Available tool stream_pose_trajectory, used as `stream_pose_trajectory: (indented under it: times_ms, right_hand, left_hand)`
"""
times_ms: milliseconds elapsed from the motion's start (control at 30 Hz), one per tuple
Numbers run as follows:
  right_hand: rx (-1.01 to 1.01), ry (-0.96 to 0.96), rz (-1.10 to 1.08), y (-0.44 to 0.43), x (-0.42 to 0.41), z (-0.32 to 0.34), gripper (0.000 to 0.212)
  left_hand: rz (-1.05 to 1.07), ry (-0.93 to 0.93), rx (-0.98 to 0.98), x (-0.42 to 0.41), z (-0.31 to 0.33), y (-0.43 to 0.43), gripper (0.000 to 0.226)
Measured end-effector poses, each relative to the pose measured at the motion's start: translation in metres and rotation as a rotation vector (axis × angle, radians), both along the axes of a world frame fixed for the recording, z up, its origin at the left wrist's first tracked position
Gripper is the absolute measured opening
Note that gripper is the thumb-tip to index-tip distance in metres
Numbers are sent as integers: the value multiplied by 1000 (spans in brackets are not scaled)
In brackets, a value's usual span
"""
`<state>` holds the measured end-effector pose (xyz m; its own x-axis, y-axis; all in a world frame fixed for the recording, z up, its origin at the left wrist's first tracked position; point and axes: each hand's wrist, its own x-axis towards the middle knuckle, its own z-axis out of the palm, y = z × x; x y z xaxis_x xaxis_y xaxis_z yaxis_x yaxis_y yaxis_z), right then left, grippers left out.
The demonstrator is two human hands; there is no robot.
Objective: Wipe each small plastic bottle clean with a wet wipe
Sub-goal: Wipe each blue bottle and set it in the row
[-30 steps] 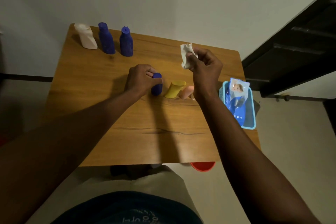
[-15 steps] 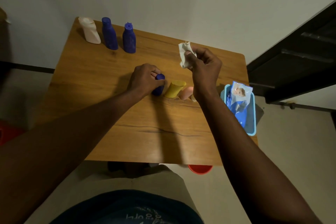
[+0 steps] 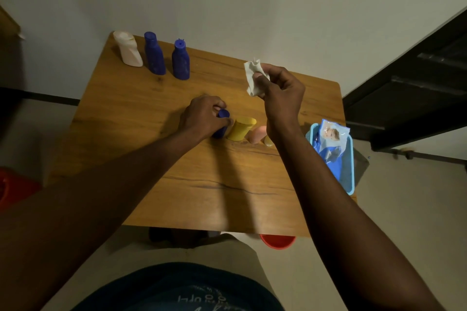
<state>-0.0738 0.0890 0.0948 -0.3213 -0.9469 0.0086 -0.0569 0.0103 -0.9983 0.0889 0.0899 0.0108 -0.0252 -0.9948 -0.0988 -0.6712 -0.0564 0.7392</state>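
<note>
Head view. Small dark blue bottle (image 3: pixel 222 125): plastic, flat cap, upright near the centre of the counter (image 3: pixel 151 159), first in a short row; the left hand (image 3: pixel 204 116) grips it, fingers and thumb curled round its upper part. Yellow bottle (image 3: pixel 241 129): squat, just beside the dark blue one on its right. Pink bottle (image 3: pixel 257 134): next in the row, partly hidden by the right wrist. Small yellowish bottle (image 3: pixel 268 141): only a sliver shows behind that wrist. Wet wipe (image 3: pixel 254 78): white, crumpled, pinched between thumb and fingertips of the right hand (image 3: pixel 283 93), held in the air above the row toward the far edge. Pale bottle (image 3: pixel 129 49), tall blue bottle (image 3: pixel 154 54) and second blue bottle (image 3: pixel 181 60): upright in a line at the far left corner, close together. Light blue basket (image 3: pixel 350 179): on the right edge, holding a blue wipes packet (image 3: pixel 331 141) standing on end. Counter: warm wood grain with a dark streak across the near half, far edge against a plain pale wall. Room: dim light, pale floor, dark door frame (image 3: pixel 417 83) at right, red tub (image 3: pixel 278 241) showing under the near edge, red object (image 3: pixel 15 187) on the floor at left.
</note>
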Motion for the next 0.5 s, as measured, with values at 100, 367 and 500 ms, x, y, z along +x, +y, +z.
stream_pose_trajectory:
  times_ms: [100, 367, 500]
  right_hand:
    - [-4, -4, 4, 0, 0, 2, 18]
    - [-9, -27, 61, -16, 13, 16, 24]
    - [17, -43, 129, -28, 29, 21, 26]
  left_hand:
    - [12, 23, 4, 1, 5, -1, 51]
    - [65, 176, -167, 32, 48, -24, 15]
    - [111, 203, -199, 53, 70, -46, 11]
